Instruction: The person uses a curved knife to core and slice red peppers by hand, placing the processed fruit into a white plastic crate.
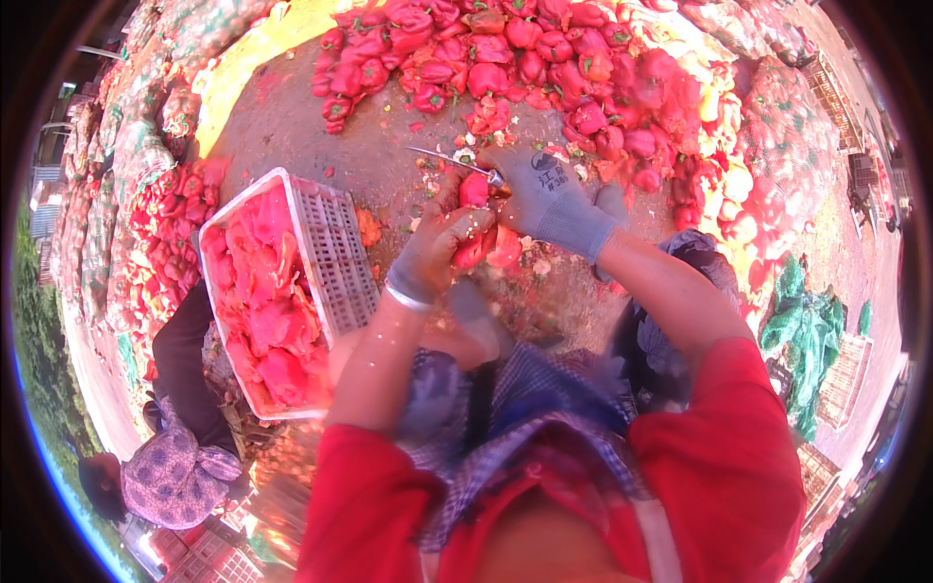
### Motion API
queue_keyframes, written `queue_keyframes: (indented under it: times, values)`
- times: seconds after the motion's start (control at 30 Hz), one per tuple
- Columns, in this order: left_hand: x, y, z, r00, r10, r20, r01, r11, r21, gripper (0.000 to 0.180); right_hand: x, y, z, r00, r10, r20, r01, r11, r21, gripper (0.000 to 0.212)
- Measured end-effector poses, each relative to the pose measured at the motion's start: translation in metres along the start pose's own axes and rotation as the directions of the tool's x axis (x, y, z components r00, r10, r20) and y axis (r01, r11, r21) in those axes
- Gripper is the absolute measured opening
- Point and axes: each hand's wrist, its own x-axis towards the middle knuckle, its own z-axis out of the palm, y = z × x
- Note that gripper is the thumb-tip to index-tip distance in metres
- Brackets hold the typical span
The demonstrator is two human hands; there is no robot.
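My left hand [435,241], in a worn, stained glove, is closed around a red bell pepper [474,190] in front of me. My right hand [552,197], gloved in grey, grips a small knife [439,156] whose thin blade points left, across the far side of the pepper. Both hands are close together, and the right fingertips are partly hidden behind the pepper. More red pepper flesh [470,251] shows just below the left fingers; whether it is the same pepper I cannot tell. Seeds and scraps lie on the ground beneath.
At my left stands a pale plastic crate [337,260] full of red pepper pieces. A large heap of whole red peppers [491,49] spreads ahead and to the right. Mesh sacks [789,131] line the far sides. Another person [180,466] crouches at lower left. Green netting [809,335] lies at right.
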Motion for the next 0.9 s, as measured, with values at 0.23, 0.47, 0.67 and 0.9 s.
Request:
queue_keyframes:
  times: [0.23, 0.47, 0.67, 0.9]
  values:
    - [-0.004, 0.005, 0.002, 0.991, -0.136, -0.011, 0.135, 0.988, -0.072, 0.056, -0.001, 0.004, 0.011, 0.999, 0.051, 0.01, -0.052, 0.997, 0.059, 0.049]
    - [-0.001, -0.003, -0.017, 0.996, -0.078, -0.048, 0.069, 0.984, -0.164, 0.057, 0.004, 0.0, 0.003, 0.997, 0.056, -0.049, -0.055, 0.998, 0.01, 0.049]
    - [-0.001, 0.014, -0.025, 0.983, -0.099, -0.152, 0.071, 0.981, -0.179, 0.056, 0.013, 0.017, -0.011, 0.981, 0.07, -0.179, -0.058, 0.996, 0.072, 0.044]
    - [-0.006, 0.005, -0.019, 0.997, -0.052, -0.054, 0.052, 0.999, 0.001, 0.057, 0.011, -0.012, 0.009, 0.995, 0.084, 0.052, -0.083, 0.996, -0.026, 0.047]
